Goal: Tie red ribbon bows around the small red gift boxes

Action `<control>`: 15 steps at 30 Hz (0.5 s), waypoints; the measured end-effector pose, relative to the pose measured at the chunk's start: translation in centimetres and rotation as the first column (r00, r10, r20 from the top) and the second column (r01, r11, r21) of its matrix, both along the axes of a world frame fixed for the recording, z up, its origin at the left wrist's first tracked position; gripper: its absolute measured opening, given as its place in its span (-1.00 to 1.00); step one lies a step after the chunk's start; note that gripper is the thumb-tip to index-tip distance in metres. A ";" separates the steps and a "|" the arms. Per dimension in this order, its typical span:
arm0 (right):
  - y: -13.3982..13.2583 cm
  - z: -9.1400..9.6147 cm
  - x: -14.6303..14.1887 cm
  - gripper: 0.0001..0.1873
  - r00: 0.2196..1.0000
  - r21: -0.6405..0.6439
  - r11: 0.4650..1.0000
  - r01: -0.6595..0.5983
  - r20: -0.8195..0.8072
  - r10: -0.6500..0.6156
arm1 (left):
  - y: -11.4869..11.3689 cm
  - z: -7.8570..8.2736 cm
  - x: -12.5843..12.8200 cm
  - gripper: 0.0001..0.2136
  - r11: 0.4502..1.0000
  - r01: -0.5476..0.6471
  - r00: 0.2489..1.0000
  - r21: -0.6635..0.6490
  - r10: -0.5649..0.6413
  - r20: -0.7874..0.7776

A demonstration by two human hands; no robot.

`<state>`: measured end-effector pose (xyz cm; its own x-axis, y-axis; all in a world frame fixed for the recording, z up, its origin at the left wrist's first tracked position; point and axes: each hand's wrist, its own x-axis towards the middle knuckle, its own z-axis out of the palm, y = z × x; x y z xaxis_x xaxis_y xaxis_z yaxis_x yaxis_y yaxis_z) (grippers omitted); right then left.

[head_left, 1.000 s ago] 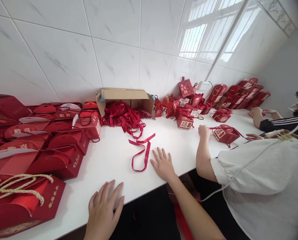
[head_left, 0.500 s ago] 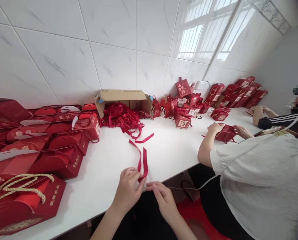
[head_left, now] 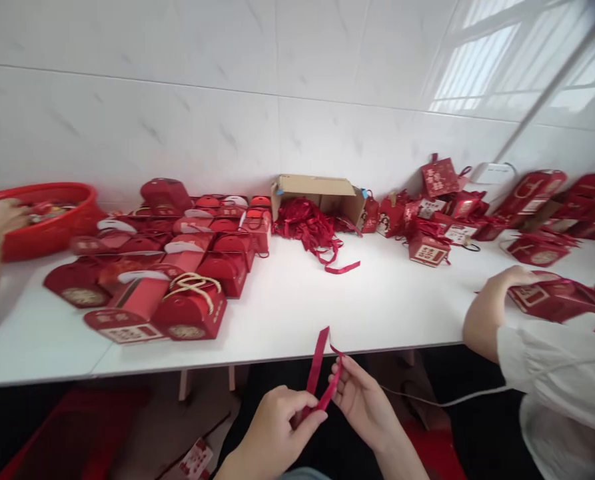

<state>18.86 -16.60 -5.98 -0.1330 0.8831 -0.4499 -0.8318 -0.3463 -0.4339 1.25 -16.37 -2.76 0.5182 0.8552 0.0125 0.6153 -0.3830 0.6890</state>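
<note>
A narrow dark-red ribbon (head_left: 318, 360) is stretched between my hands just in front of the table edge, one loose end rising over the white table (head_left: 287, 320). My left hand (head_left: 277, 427) pinches it between thumb and fingertips. On the other side, my right hand (head_left: 366, 403) has its fingers curled at the ribbon, gripping another part of it near the thumb. Farther back, a tangled heap of red ribbons (head_left: 304, 223) spills out of a cardboard box (head_left: 322, 185). One strand from the heap trails onto the table.
Rows of red gift boxes (head_left: 232, 263) fill the left side. Beyond them a person's hand (head_left: 0, 220) reaches into a red basin (head_left: 62, 230). At right, a co-worker's hand (head_left: 514, 277) holds a red box (head_left: 557, 297); more small red boxes (head_left: 430, 247) stand near the wall.
My view has swung left, bringing the basin and another person's hand into sight. My right hand, earlier beside the left with fingertips together, now grips the ribbon, which is pulled in nearer me.
</note>
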 end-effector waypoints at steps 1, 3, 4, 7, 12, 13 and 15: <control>-0.2 -0.1 -0.1 -0.84 1.000 -0.023 1.000 -0.003 -0.019 0.003 | -0.6 0.0 -0.6 -0.74 0.999 -0.018 1.000 -0.038 0.019 0.014; -0.6 -0.1 -0.4 -0.86 0.999 -0.038 0.999 0.000 -0.048 -0.002 | -1.8 -0.2 -1.7 -0.73 0.990 -0.053 0.997 -0.131 0.059 0.042; -0.8 -0.2 -0.5 -0.86 0.998 -0.038 0.999 0.009 -0.058 -0.012 | -2.3 -0.3 -2.2 -0.72 0.980 -0.073 0.995 -0.183 0.085 0.058; -1.2 -0.3 -0.5 -0.86 0.995 -0.031 0.998 0.054 -0.076 -0.057 | -3.7 -1.0 -3.8 -0.70 0.939 -0.141 0.984 -0.314 0.169 0.064; -1.6 -0.3 0.8 -0.91 0.989 0.037 0.993 0.109 -0.106 -0.104 | -5.2 -1.5 -5.6 -0.74 0.886 -0.194 0.977 -0.421 0.215 0.003; -1.7 -0.3 1.2 -0.92 0.987 0.024 0.992 0.124 -0.103 -0.120 | -5.4 -1.4 -5.8 -0.75 0.881 -0.189 0.978 -0.435 0.209 -0.001; -1.8 -0.3 2.0 -0.90 0.984 -0.013 0.989 0.149 -0.099 -0.150 | -5.8 -1.2 -6.0 -0.78 0.879 -0.187 0.979 -0.438 0.204 -0.008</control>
